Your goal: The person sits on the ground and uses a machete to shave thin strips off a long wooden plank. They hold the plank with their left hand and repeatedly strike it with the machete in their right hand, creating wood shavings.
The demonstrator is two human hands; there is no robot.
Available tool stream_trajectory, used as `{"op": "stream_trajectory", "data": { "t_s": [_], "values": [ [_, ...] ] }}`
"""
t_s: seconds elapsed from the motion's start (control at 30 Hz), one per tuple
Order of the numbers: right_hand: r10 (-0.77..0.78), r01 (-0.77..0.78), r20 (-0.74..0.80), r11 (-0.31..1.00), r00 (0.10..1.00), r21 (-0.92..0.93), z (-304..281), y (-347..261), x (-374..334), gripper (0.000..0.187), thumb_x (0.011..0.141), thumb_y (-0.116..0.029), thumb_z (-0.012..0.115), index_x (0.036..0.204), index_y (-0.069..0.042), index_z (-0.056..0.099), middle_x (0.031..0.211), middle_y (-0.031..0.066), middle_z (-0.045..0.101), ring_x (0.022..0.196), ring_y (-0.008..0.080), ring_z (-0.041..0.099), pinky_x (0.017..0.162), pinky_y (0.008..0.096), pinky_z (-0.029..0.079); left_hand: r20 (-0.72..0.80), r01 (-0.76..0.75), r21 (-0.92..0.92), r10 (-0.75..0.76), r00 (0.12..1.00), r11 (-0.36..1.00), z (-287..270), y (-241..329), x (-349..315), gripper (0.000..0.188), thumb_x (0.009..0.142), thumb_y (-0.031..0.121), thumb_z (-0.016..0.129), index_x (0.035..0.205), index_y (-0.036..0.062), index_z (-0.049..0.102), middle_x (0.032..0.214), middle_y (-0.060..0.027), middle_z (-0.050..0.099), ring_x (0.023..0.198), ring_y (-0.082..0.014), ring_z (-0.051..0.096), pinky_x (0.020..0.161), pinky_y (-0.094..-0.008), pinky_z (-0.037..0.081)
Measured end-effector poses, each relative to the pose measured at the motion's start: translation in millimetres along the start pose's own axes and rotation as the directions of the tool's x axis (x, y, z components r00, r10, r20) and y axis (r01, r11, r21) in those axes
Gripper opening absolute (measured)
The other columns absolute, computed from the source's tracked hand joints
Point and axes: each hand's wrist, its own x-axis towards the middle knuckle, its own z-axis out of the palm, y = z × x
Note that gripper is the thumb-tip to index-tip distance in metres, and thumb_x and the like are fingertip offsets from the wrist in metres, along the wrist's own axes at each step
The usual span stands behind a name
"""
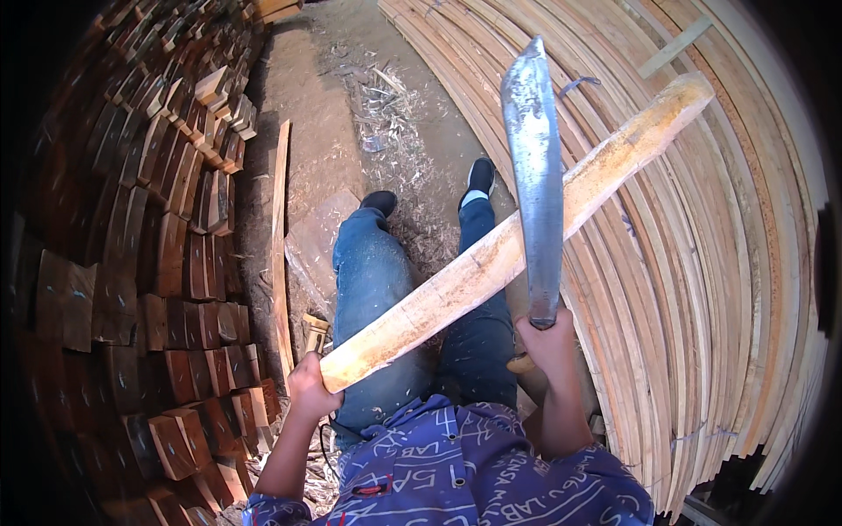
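The pale board (438, 302) slants in front of the person, its near end over the left leg and its far end overlapping a bed of long planks (702, 272). The left grip (311, 386) is closed around the board's near end, presumably so that the rest of its length is free of fingers. The right grip (551, 337), just below the board's middle, is wrapped firmly round the handle (522, 362) of a broad steel blade (539, 175), which points away and crosses above the board; held so, the hand seems well apart from the metal. Whether blade and board touch cannot be told, nor whether the board rests on the 2 legs (373, 272) beneath it, which look to be in the blade's way. Left of the board rises a stack of cut blocks (184, 324), near enough to crowd the left arm, with a thin strip (281, 254) lying between. Beyond the board, shavings (390, 114) litter the floor (307, 79); right of it, the planks probably limit room to lower its far end.
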Motion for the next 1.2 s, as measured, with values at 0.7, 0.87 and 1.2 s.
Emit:
{"op": "stream_trajectory", "data": {
  "t_s": [0.7,0.87,1.2],
  "values": [
    [-0.016,0.013,0.06,0.999,0.998,0.05,-19.6,26.2,-3.0,0.02,0.079,-0.008,0.073,0.067,0.0,0.058,0.057,0.0003,0.056,0.052,0.0079,0.054,0.047,0.0278,0.04,0.23,0.036,0.053,-0.048,0.972,0.998,-14.6,12.6,4.4,0.045,0.062,0.01,0.071,0.097,-0.0024,0.046,0.091,-0.0247,0.057,0.088,-0.0449,0.058,0.082,-0.0485,0.048],
    [0.066,-0.065,0.004,0.957,0.998,0.284,-32.3,-1.1,-3.8,0.022,0.083,-0.002,0.066,0.064,-0.004,0.055,0.053,0.0017,0.055,0.041,0.0083,0.05,0.04,0.0248,0.037,0.376,0.007,0.117,-0.051,0.925,0.993,-21.8,14.1,10.8,0.051,0.06,0.004,0.071,0.102,-0.0041,0.045,0.096,-0.0264,0.058,0.094,-0.0458,0.059,0.087,-0.0473,0.049],
    [0.07,-0.076,0.122,0.996,0.99,0.042,-0.2,10.1,-13.7,0.019,0.079,-0.008,0.072,0.069,0.0,0.057,0.057,-0.002,0.052,0.053,0.0051,0.048,0.047,0.0275,0.038,0.488,0.019,0.125,-0.078,0.87,0.992,-20.7,5.9,14.6,0.051,0.06,0.002,0.072,0.101,-0.0041,0.043,0.096,-0.0276,0.059,0.093,-0.0456,0.06,0.082,-0.0464,0.051]
  ]
}}
